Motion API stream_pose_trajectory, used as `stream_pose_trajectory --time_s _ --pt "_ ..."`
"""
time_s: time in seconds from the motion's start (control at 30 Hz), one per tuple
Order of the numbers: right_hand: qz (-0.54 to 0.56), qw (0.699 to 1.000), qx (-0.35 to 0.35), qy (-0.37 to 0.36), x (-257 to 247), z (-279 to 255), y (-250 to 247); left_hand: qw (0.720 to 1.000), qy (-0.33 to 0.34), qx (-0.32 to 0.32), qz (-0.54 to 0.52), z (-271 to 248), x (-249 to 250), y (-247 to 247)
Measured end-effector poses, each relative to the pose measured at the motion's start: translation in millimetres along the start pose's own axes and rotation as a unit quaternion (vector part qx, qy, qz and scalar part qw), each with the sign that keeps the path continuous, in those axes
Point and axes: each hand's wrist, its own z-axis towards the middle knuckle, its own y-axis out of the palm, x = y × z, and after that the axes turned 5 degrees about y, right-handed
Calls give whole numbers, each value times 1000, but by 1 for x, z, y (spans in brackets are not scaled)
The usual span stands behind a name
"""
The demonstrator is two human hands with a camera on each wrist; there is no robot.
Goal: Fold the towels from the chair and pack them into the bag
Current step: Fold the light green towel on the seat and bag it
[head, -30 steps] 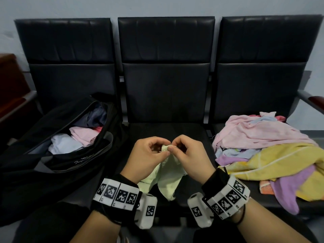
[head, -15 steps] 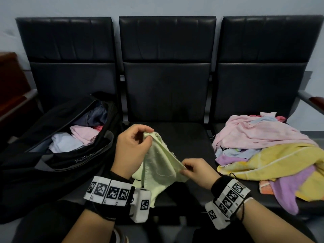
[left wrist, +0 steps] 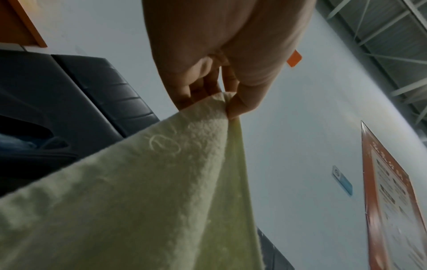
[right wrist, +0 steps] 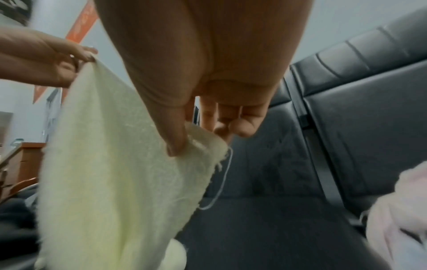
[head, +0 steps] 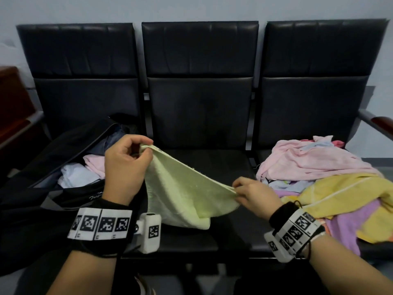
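Item: 1 pale green towel (head: 182, 188), stretched over the middle chair seat (head: 212, 162). My left hand (head: 125, 167) pinches 1 corner, my right hand (head: 255, 194) the other. Soft, light, limp terry, I judge; best held at the corners. Bag (head: 63, 188) lies open to my left.

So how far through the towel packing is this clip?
Partway. A few folded towels already sit in the open bag. In hand: the left hand and right hand each pinch a corner of a pale green towel, stretched over the middle seat. Left: a mixed pile on the right seat, unfolded.
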Motion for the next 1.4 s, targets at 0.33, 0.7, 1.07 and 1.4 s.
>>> stream_pose_trajectory --time_s 0.33,0.7,1.07,1.4 --pt "249 934 254 37 -1 18 -91 997 -4 64 34 30 -9 -32" --pt "406 863 299 27 -9 5 -122 994 10 104 26 30 3 -42" --pt "316 909 248 109 7 34 -121 994 -77 65 31 42 -18 -25" --pt "456 818 340 90 8 75 -145 996 -63 55 17 85 -19 -10"
